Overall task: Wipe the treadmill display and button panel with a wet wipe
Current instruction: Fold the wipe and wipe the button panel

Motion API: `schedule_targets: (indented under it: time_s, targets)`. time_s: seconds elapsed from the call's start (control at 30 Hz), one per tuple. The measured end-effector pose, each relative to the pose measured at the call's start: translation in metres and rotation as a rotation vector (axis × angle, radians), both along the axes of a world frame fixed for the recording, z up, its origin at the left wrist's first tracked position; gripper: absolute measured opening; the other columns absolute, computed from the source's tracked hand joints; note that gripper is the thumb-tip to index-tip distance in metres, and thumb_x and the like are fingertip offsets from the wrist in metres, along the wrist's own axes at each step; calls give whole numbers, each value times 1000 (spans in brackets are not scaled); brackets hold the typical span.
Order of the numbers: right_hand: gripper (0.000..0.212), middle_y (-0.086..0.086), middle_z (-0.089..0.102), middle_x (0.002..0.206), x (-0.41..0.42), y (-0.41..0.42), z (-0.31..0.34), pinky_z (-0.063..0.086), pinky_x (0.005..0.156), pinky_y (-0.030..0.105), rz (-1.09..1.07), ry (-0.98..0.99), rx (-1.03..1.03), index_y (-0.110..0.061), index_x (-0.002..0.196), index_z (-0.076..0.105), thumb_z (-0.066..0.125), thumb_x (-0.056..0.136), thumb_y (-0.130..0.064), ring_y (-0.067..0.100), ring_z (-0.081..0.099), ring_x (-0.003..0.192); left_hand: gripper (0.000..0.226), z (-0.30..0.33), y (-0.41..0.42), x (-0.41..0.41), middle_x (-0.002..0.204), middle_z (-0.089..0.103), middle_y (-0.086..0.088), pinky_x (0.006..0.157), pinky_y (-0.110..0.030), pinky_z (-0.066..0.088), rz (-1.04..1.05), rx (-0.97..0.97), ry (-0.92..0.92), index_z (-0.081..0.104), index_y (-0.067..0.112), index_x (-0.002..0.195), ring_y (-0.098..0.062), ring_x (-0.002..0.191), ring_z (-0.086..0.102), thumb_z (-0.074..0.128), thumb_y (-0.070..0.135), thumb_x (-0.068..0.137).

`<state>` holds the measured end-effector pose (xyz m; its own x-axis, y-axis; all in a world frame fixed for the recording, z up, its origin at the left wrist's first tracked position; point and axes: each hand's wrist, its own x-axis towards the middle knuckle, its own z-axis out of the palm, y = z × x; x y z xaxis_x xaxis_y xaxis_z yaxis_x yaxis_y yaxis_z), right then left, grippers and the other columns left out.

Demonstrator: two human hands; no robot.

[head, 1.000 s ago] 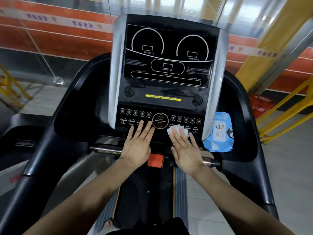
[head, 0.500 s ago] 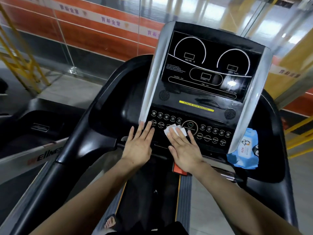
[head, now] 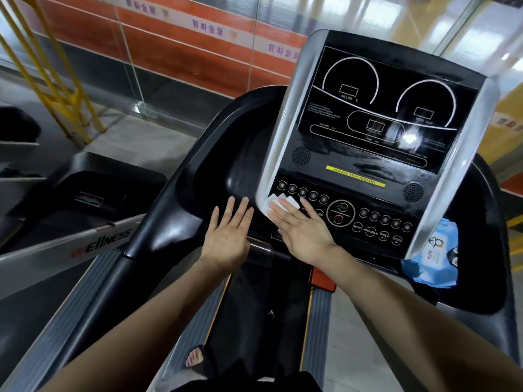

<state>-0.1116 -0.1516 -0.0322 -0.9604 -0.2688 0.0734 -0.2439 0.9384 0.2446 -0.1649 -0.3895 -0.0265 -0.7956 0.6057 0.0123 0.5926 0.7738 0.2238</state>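
Leftward across the button panel [head: 339, 219] went the right hand [head: 304, 234], flat fingers pressing the wet wipe [head: 276, 203] at its left end, left hand [head: 227, 239] spread beside, wipes pack [head: 433, 256] in the right tray.

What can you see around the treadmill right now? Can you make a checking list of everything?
Surface: button panel, black, mostly bare; display shows glare.
Job's things: white wet wipe flat at the panel's left end.
Clutter: blue wipes pack in the right side tray.
Hands: right hand presses the wipe with straight fingers; left hand open, flat beside the console.
Cables: nothing seen.
Surroundings: yellow railing, orange wall, another treadmill on the left.
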Motion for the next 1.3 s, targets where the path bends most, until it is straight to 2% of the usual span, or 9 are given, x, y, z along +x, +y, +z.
schedule_targets:
  time_s: [0.27, 0.57, 0.7, 0.8, 0.9, 1.0, 1.13, 1.23, 1.3]
  targets:
    - [60, -9, 27, 172, 46, 62, -2, 9, 131, 54, 19, 50, -19, -28, 161, 42, 54, 102, -23, 13, 16, 161, 75, 10, 38, 22, 175, -11, -1, 130, -54, -4, -55, -25, 18, 8, 17, 166, -28, 159, -18, 43, 25, 101]
    - [71, -10, 26, 172, 124, 141, -9, 9, 130, 52, -63, 102, 35, -29, 161, 42, 63, 93, -18, 14, 24, 160, 75, 29, 114, 60, 175, -11, -1, 130, -53, -2, -155, -43, 79, 9, 17, 166, -27, 160, -16, 47, 26, 102]
    - [84, -9, 19, 174, 162, 178, -15, -1, 131, 48, -160, 64, 61, -27, 163, 36, 70, 88, -9, 15, 16, 161, 75, 33, 148, 73, 175, -10, 0, 130, -53, 0, -180, -27, 77, 10, 18, 166, -26, 160, -16, 48, 24, 102]
    - [88, -9, 20, 174, 182, 198, -18, -2, 131, 44, -217, 62, 42, -26, 163, 36, 73, 86, -3, 16, 18, 161, 74, 34, 169, 85, 175, -9, 0, 130, -53, 1, -211, -33, 90, 11, 18, 166, -27, 160, -15, 48, 24, 101]
    - [86, -6, 37, 169, 190, 208, -16, 4, 130, 40, -216, 80, -7, -21, 155, 52, 84, 78, -2, 17, 32, 156, 73, 35, 185, 95, 175, -7, -1, 130, -54, 1, -245, -24, 99, 14, 18, 165, -27, 160, -14, 48, 23, 101]
    - [85, -2, 54, 157, 193, 214, -11, 19, 125, 38, -194, 95, -62, -17, 142, 66, 91, 64, 5, 21, 50, 147, 73, 35, 194, 101, 175, -7, 0, 130, -54, 3, -253, -47, 107, 14, 19, 165, -27, 161, -13, 48, 24, 101]
    - [74, -1, 63, 150, 194, 226, -15, 28, 120, 34, -150, 182, -169, -16, 133, 73, 92, 66, 8, 24, 59, 140, 72, 34, 199, 105, 175, -6, 1, 130, -55, 4, -253, -59, 123, 16, 20, 165, -28, 161, -11, 48, 25, 101]
    - [61, -2, 69, 142, 194, 232, -16, 51, 110, 37, -142, 254, -254, -15, 125, 77, 95, 69, 1, 26, 67, 129, 71, 34, 200, 108, 175, -4, 0, 130, -55, 5, -248, -50, 128, 19, 19, 165, -28, 161, -10, 50, 24, 101]
    - [53, 0, 73, 136, 196, 227, -15, 58, 101, 39, -149, 287, -281, -14, 117, 80, 96, 68, 0, 26, 71, 121, 71, 34, 201, 111, 175, -3, 0, 130, -54, 5, -238, -46, 123, 20, 19, 164, -28, 161, -9, 50, 24, 101]
